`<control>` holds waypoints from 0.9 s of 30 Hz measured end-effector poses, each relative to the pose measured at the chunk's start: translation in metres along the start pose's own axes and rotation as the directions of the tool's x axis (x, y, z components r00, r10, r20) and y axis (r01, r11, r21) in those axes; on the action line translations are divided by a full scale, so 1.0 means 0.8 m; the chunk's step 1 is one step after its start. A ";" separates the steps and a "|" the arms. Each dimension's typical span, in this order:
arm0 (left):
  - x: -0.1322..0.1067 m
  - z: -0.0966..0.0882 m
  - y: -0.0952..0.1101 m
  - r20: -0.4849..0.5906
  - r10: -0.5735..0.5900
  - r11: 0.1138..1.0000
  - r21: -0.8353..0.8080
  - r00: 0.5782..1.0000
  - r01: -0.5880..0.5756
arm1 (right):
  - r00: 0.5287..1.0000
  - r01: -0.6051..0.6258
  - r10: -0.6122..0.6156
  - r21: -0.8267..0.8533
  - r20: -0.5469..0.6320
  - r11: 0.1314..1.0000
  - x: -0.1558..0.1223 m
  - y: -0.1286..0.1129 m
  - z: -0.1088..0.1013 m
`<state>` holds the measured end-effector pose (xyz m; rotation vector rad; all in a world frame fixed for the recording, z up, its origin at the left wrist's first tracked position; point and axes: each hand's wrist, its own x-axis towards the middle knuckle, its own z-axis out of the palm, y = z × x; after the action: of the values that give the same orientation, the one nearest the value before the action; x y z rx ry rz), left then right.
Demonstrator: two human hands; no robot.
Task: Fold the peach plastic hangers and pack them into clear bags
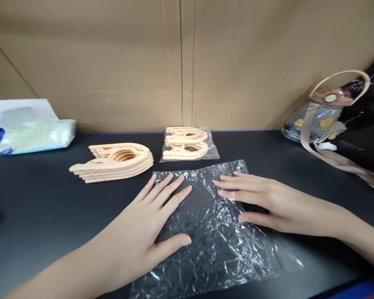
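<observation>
A crinkled clear plastic bag (215, 241) lies flat on the black table (43, 207) in front of me. My left hand (149, 224) rests on its left edge, palm down, fingers stretched out. My right hand (262, 199) lies flat on the bag's right side, fingers extended towards the left. Neither hand holds anything. Behind the bag, to the left, sits a loose stack of peach plastic hangers (115, 161). A sealed clear bag of the same peach hangers (187, 143) lies farther back, in the centre.
A cardboard wall (180, 62) closes off the back of the table. A white and blue plastic packet (25, 126) lies at the far left. A clear water bottle with a beige strap (324, 112) leans on a black bag (364, 133) at the right.
</observation>
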<state>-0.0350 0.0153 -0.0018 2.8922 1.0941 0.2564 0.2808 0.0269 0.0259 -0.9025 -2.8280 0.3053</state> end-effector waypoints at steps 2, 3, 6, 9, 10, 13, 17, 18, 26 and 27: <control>0.002 -0.001 0.002 -0.004 -0.011 1.000 -0.013 1.000 0.011 | 1.000 0.017 -0.017 0.019 0.018 1.000 0.002 -0.005 0.004; 0.003 0.000 0.002 -0.003 -0.021 0.999 -0.025 1.000 0.021 | 0.999 0.023 -0.024 0.039 0.026 0.999 0.002 -0.007 0.006; 0.000 0.000 -0.004 0.011 -0.024 0.997 -0.075 1.000 0.025 | 0.998 0.021 -0.027 0.101 0.058 0.995 0.003 -0.007 0.009; -0.011 -0.003 -0.015 0.055 0.018 0.988 -0.155 0.998 -0.009 | 0.995 0.007 -0.020 0.140 0.093 0.990 0.002 -0.003 0.009; -0.015 -0.005 -0.019 0.076 0.022 0.983 -0.185 0.997 -0.008 | 0.995 0.003 -0.018 0.146 0.103 0.989 0.001 -0.001 0.008; -0.025 -0.012 -0.024 0.120 -0.014 0.969 -0.245 0.993 0.043 | 0.993 -0.004 -0.013 0.140 0.120 0.990 0.000 0.001 0.007; -0.024 -0.024 -0.024 0.193 -0.029 0.965 -0.252 0.981 0.078 | 0.994 0.010 -0.021 0.094 0.110 0.995 -0.001 -0.001 0.005; -0.022 -0.027 -0.024 0.222 -0.024 0.965 -0.249 0.975 0.081 | 0.995 0.013 -0.022 0.084 0.101 0.996 -0.002 -0.002 0.005; -0.016 -0.026 -0.018 0.228 -0.042 0.965 -0.241 0.973 0.098 | 0.998 0.045 -0.044 -0.005 0.054 0.999 -0.001 -0.013 0.011; -0.016 -0.024 -0.015 0.211 -0.041 0.963 -0.252 0.977 0.094 | 0.997 0.058 -0.057 -0.017 0.042 0.998 0.000 -0.015 0.014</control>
<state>-0.0554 0.0158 0.0140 2.5771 1.0353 0.0892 0.2717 0.0156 0.0178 -0.8255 -2.8933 0.2942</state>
